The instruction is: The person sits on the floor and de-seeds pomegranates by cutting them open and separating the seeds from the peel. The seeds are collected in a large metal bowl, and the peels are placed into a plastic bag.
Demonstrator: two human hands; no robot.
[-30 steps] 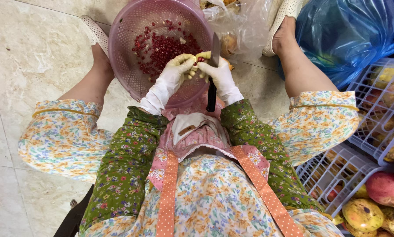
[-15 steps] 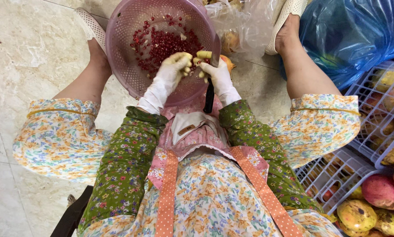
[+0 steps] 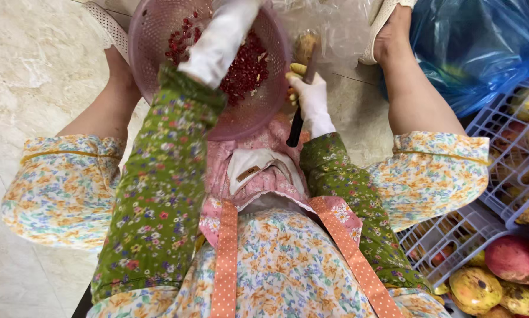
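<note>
blue plastic bag [image 3: 482, 47] far right, white crates [image 3: 506, 176] of fruit below it | pink colander [image 3: 158, 29] of red seeds between the knees, left forearm crossing it | left hand [image 3: 232, 23] gloved, fingers out of frame, grip unknowable | right hand [image 3: 310, 94] clenched around knife [image 3: 295, 129] and yellow rind piece [image 3: 297, 69], beside colander's right rim

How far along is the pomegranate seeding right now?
Done: a layer of red seeds lies in the pink colander. In hand: the right hand grips a knife and a yellowish peel piece; the left hand's glove reaches over the colander. Left: whole pomegranates wait in the white baskets.
</note>
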